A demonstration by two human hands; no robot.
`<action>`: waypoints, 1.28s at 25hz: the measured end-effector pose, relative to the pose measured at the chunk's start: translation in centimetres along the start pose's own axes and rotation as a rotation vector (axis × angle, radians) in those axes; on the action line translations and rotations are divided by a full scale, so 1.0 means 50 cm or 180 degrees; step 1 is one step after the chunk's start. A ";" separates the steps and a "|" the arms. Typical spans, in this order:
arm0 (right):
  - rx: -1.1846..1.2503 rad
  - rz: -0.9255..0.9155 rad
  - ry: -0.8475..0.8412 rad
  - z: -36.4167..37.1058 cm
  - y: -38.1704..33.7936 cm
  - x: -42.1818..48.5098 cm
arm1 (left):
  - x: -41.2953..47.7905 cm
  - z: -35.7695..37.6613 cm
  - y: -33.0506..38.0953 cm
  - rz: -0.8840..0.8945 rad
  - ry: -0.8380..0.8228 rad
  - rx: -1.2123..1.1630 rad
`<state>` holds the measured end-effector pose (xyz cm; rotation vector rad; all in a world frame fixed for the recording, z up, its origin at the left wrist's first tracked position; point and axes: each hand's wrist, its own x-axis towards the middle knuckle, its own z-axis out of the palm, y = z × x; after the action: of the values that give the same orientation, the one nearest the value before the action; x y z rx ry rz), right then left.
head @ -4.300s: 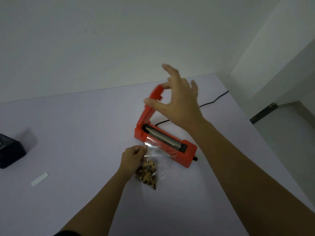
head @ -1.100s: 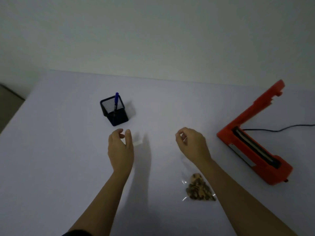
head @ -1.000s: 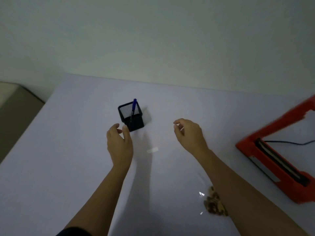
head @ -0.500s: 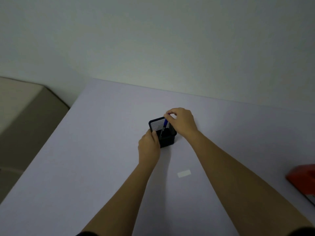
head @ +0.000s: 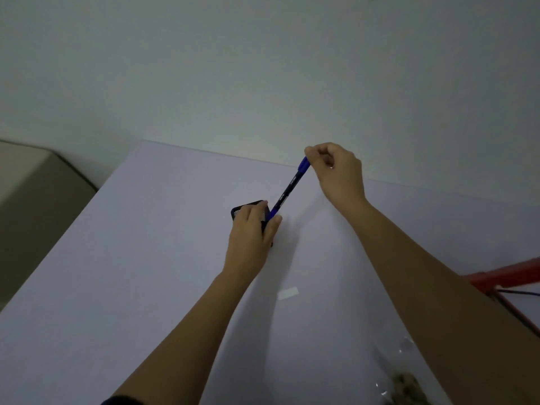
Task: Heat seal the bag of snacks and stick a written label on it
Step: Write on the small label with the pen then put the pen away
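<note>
here, the right hand [head: 339, 173] pinches the pen [head: 287, 188] (blue cap up); left hand [head: 251, 232] grips the mesh holder [head: 242, 209].

Just 1 view — a wide-angle camera worn on the head, facing forward and down across the table [head: 146, 287] toward the wall [head: 263, 68]. It sits close — the left hand [head: 248, 232] and right hand [head: 339, 173] reach in from the bottom edge to mid-frame.
</note>
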<state>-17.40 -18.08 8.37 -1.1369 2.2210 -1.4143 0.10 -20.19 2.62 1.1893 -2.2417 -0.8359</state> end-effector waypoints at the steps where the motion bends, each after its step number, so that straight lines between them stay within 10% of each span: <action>1: 0.0021 0.0027 0.0024 -0.017 -0.003 -0.007 | -0.006 0.006 0.018 0.0066 0.0002 0.0005; 18: -0.0019 0.0839 -0.0096 -0.139 0.001 -0.158 | -0.156 0.101 0.242 0.0122 -0.0049 -0.0518; 28: 0.0063 0.1566 0.0355 -0.128 0.023 -0.156 | -0.287 0.091 0.121 -0.0322 -0.0736 -0.0815; 32: 0.0024 0.1016 -0.0104 -0.163 0.020 -0.119 | -0.349 0.084 -0.020 -0.0828 -0.0686 -0.0256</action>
<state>-18.81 -8.23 10.44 -0.7530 2.2487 -1.2599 6.98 -4.59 -3.10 1.4324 -2.2225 -1.1949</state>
